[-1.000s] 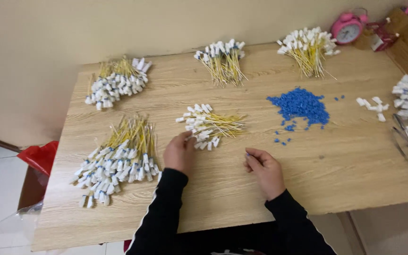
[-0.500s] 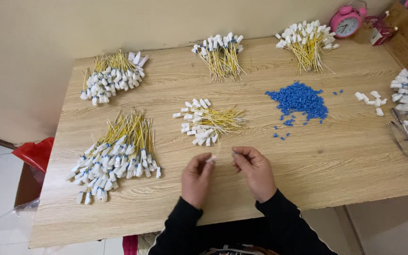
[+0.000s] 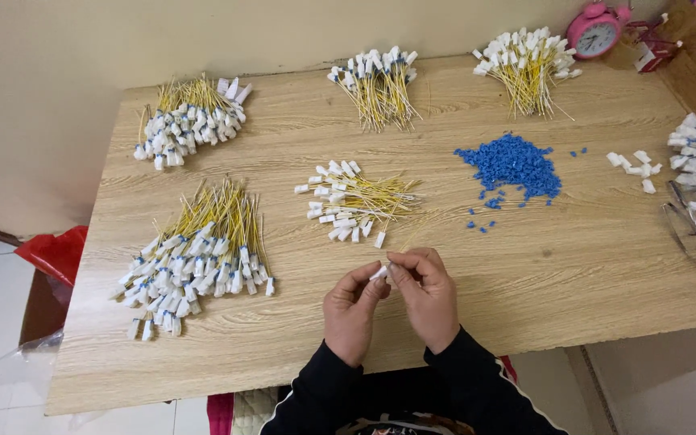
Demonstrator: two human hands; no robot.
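Both hands meet just above the wooden worktop [image 3: 525, 274], near its front edge. The left hand [image 3: 354, 310] and right hand [image 3: 428, 294] are closed to a fingertip pinch on one small white connector [image 3: 379, 274]. Held so lightly, it could slip and drop among the yellow-wired bundle [image 3: 352, 201] just beyond.

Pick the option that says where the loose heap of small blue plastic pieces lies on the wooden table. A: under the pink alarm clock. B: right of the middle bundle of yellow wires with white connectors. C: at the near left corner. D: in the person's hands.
B: the heap of small blue plastic pieces lies on the wooden table, right of the middle bundle of yellow wires with white connectors.
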